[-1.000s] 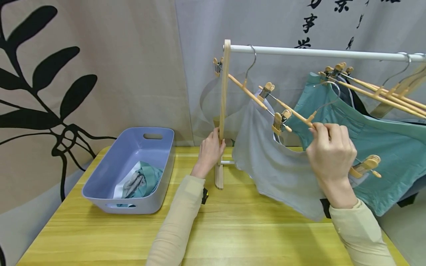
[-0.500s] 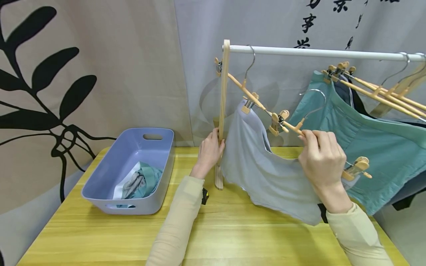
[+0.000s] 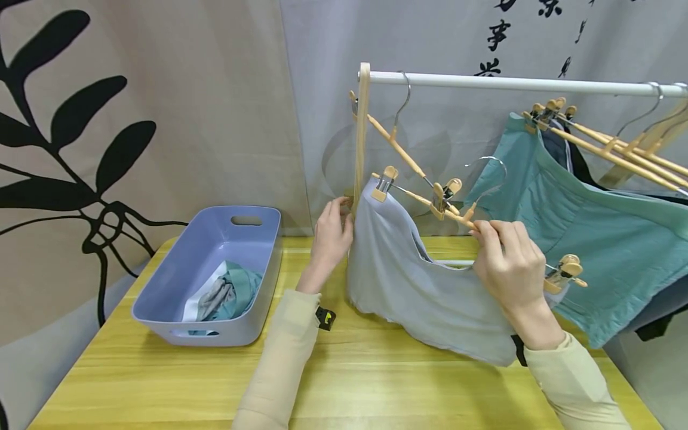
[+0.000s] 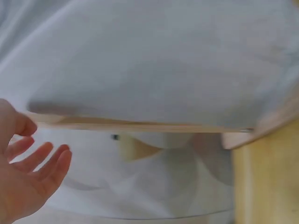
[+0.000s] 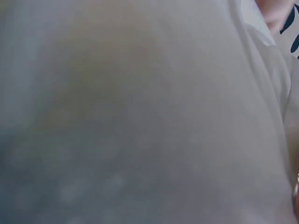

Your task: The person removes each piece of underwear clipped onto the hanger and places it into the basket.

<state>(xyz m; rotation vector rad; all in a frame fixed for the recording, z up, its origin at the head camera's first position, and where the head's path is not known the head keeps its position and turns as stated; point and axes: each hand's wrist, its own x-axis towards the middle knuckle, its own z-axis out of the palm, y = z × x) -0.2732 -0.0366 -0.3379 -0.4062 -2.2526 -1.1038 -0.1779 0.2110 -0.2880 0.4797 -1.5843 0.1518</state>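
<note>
Grey garment, one, suspended by its waist from the end clips of a clip hanger; located above the table, towards the back edge, beside the wooden post. Hanger bar gripped by the right hand just beside the hook stem; hook free of the rail. Left hand: fingers relaxed, nothing held, placed beside the post; contact with it cannot be told.

Bare hanger, one, hooked on the rail; its near clip shown against the held bar, contact uncertain. Teal garment, hung beyond the right hand. Basket, near the table's back left corner, crumpled cloth inside.

Risks, as judged: the held bar may be snagged on the near clip, and the bare hanger dragged or unhooked. The left clip may be caught on the post if the tilted bar is swung. The waist, sagging between the clips, may be pulled from either one by a jerk. The rack may be tipped by a sideways tug if the post is left unsteadied.
</note>
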